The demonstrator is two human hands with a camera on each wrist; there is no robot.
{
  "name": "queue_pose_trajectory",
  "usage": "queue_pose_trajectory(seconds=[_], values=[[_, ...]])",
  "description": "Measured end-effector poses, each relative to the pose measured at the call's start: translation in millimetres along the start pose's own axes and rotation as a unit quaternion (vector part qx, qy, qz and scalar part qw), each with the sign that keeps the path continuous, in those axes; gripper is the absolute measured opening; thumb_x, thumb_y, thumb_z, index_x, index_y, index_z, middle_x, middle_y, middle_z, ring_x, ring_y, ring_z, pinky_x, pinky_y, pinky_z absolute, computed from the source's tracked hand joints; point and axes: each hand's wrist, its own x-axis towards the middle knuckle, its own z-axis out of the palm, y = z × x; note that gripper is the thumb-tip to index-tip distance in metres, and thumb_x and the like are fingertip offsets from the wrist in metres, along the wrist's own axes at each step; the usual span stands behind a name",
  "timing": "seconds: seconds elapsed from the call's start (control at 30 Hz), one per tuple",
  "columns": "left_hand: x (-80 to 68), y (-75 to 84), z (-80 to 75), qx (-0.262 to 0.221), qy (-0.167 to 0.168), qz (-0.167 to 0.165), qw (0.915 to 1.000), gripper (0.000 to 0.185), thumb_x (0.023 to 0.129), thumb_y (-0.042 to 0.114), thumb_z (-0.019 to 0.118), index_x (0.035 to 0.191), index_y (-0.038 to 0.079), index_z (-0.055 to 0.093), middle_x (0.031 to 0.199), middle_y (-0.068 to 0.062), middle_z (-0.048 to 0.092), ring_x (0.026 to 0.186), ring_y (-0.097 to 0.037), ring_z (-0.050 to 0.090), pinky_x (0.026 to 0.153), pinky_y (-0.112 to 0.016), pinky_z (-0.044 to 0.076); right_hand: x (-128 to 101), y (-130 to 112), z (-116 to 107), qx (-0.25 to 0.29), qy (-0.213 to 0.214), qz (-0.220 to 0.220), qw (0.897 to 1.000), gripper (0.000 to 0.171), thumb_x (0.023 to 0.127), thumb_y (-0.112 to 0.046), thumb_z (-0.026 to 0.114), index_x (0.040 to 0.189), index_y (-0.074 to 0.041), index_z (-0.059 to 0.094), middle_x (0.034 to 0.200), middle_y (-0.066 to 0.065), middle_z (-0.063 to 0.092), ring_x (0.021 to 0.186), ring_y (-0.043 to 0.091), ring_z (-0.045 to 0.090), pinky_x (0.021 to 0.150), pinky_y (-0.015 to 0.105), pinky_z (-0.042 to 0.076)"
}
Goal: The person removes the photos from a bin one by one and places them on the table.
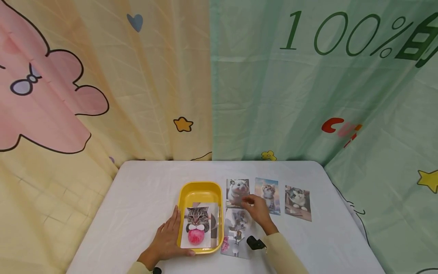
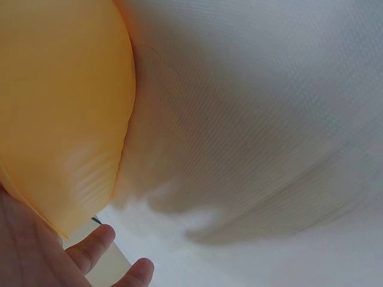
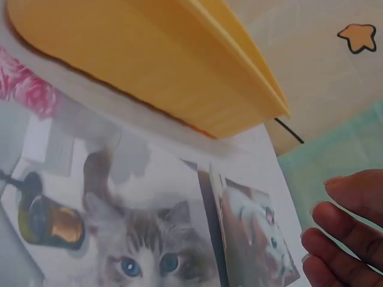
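A yellow tray [image 1: 200, 195] holds a small stack of picture cards, topped by a card of a tabby cat with a pink ball [image 1: 196, 230]. Along its left side and front corner rests my left hand [image 1: 165, 239], fingers extended, the palm against the wall [image 2: 66, 119]. My right hand [image 1: 257, 210] hovers at the lower right of a white hamster card [image 1: 235, 190], fingers loosely bent with nothing between them in the right wrist view; whether it touches the card I cannot tell. Below that card lies a card of a blue-eyed cat [image 3: 149, 251], partly hidden by the hand.
Right of the hamster card lie an orange kitten card [image 1: 268, 190] and a grey-and-white cat card [image 1: 297, 201]. A white cloth covers the table [image 1: 143, 198]. Printed curtains [image 1: 164, 76] hang behind it. A black device [image 1: 254, 242] sits at my right wrist.
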Motion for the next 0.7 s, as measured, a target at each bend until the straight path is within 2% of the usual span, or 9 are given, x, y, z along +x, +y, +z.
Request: queue_pose_trajectory(seconds=[0.17, 0.27, 0.43, 0.7], values=[[-1.3, 0.6, -0.8, -0.001, 0.0, 0.0, 1.0, 0.145, 0.053, 0.083, 0.067, 0.152, -0.005, 0.009, 0.16, -0.019, 0.003, 0.142, -0.036, 0.022, 0.106, -0.061, 0.028, 7.1, -16.0, 10.2, 0.022, -0.017, -0.02, 0.999, 0.025, 0.088, -0.016, 0.071, 0.107, 0.001, 0.071, 0.098, 0.012, 0.071, 0.088, 0.026, 0.067, 0.076, 0.038, 0.055], [-1.4, 1.1, -1.0, -0.004, -0.001, -0.002, 1.0, 0.145, 0.053, 0.083, 0.067, 0.152, -0.005, 0.009, 0.16, -0.019, 0.003, 0.142, -0.036, 0.023, 0.106, -0.061, 0.028, 10.6, -25.7, 17.7, 0.033, -0.035, -0.041, 0.998, 0.024, 0.089, -0.011, 0.069, 0.109, 0.002, 0.07, 0.099, 0.014, 0.07, 0.09, 0.028, 0.067, 0.078, 0.039, 0.056], [-1.2, 1.3, -0.8, -0.003, 0.001, 0.001, 1.0, 0.145, 0.053, 0.083, 0.067, 0.152, -0.005, 0.008, 0.16, -0.019, 0.003, 0.141, -0.036, 0.023, 0.106, -0.061, 0.028, 16.8, -41.7, 34.5, 0.021, -0.042, -0.082, 0.996, 0.017, 0.087, -0.004, 0.069, 0.103, 0.003, 0.071, 0.096, 0.013, 0.07, 0.088, 0.029, 0.066, 0.08, 0.041, 0.055], [-0.9, 1.1, -1.1, -0.002, 0.001, 0.0, 1.0, 0.145, 0.053, 0.083, 0.067, 0.152, -0.005, 0.009, 0.16, -0.02, 0.003, 0.141, -0.037, 0.023, 0.106, -0.061, 0.028, 18.9, -62.2, 60.3, 0.023, -0.071, -0.111, 0.991, 0.017, 0.086, -0.006, 0.071, 0.102, 0.0, 0.071, 0.097, 0.011, 0.071, 0.088, 0.027, 0.066, 0.082, 0.037, 0.054]])
